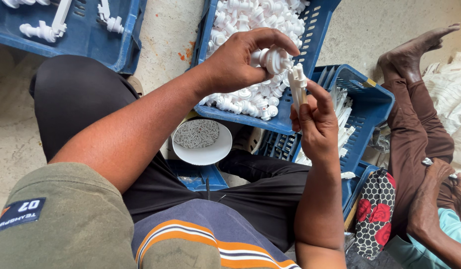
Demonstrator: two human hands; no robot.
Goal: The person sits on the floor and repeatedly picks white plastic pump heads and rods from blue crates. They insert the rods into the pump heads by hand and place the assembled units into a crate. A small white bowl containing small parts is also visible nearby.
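At frame centre: left hand pinches a ribbed white plastic fitting; right hand fingers close round a slim white stem. Both look light, stiff, smooth; best gripped at the ribs.

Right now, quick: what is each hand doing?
Left hand: closed around a white ribbed plastic part.
Right hand: closed, pinching a long white plastic piece upright.

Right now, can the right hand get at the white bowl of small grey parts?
Probably yes, once freed. The right hand holds a white plastic stem; the white bowl sits open below and between the forearms, with nothing covering it.
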